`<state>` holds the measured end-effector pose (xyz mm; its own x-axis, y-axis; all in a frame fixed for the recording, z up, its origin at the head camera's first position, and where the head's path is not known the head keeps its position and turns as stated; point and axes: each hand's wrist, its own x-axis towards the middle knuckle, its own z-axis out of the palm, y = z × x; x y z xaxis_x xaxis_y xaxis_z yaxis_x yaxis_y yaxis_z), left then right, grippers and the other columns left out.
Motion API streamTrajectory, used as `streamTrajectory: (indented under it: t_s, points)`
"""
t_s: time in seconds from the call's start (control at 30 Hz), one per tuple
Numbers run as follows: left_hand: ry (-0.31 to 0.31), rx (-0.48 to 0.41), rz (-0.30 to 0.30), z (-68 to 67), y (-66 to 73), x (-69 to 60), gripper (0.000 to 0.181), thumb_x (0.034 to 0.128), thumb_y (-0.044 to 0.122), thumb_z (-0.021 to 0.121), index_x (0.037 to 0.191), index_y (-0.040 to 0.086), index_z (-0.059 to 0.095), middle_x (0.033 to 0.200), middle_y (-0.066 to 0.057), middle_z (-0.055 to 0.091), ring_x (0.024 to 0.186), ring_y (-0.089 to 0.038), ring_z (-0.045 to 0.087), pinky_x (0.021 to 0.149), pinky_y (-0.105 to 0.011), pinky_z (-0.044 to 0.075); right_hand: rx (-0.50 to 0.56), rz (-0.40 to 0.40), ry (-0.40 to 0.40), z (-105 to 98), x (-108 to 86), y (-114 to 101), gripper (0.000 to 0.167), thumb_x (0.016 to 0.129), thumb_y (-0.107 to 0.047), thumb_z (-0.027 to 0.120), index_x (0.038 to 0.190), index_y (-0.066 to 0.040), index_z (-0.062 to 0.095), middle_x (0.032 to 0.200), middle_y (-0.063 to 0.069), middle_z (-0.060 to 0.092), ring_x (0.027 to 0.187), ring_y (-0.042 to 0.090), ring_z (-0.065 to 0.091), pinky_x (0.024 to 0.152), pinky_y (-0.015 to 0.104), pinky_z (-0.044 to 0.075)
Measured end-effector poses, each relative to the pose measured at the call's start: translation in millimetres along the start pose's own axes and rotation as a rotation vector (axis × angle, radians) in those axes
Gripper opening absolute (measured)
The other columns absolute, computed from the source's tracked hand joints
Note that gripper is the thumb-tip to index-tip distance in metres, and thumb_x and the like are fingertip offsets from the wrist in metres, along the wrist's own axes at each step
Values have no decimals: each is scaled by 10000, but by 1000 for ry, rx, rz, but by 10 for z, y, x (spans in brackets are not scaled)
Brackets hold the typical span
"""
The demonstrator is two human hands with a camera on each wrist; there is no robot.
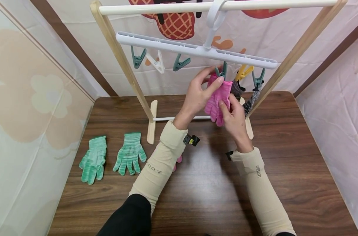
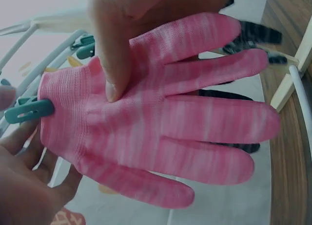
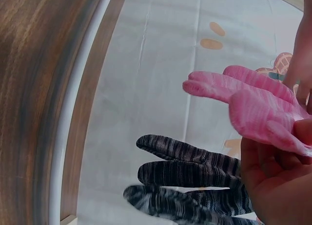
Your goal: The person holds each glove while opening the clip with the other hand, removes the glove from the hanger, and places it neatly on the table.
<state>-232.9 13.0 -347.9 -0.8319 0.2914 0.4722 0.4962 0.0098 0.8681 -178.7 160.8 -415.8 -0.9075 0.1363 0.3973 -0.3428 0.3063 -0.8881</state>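
A pink striped knit glove [image 1: 215,106] hangs fingers down from a green clothespin [image 1: 225,68] on a white hanger [image 1: 167,45]. My left hand [image 1: 195,95] is at the cuff, its thumb and fingers around the clothespin. The left wrist view shows the clothespin's jaws closed on the cuff edge. My right hand [image 1: 235,119] pinches the glove's side, thumb in front and fingers behind. Just right of it hang two dark striped gloves, one from a yellow clothespin [image 1: 243,72] and one from a green one [image 1: 258,79]. In the right wrist view their dark fingers [image 3: 195,174] show below the pink glove.
Two green gloves, the left one [image 1: 94,159] and the right one [image 1: 130,154], lie on the wooden table [image 1: 208,203]. Pink fingertips [image 1: 179,159] peek from under my left forearm. More clothespins, including a white one [image 1: 157,62], hang at the left. A wooden-legged rack [image 1: 123,62] carries the hanger.
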Motion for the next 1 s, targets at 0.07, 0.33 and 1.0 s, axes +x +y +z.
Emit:
streamTrajectory:
  t_s: [0.07,0.33,1.0]
  points:
    - [-6,-31,16,-1,13,13,445,1024,189,629,1435,24,597,1448,-144,634,1276,-177,592,1093,-256,453,3,4,0,1,-3,-5,243,1060,-155,588,1221,16,649,992,184,694,807,71,623,682,181,508]
    - [-40,-286,-29,-37,16,59,389,1092,92,498,1448,-52,555,1379,-275,649,1287,-235,654,1121,-289,498,29,15,1,20,-27,-14,219,1054,-138,589,1200,9,661,982,175,680,812,81,601,689,187,494]
    - [75,-249,-149,-39,33,94,312,1015,84,669,1307,-24,684,1303,-193,714,1138,-230,732,995,-283,570,39,41,-8,94,-131,0,205,1050,-131,592,1161,32,648,908,137,639,744,83,558,634,190,467]
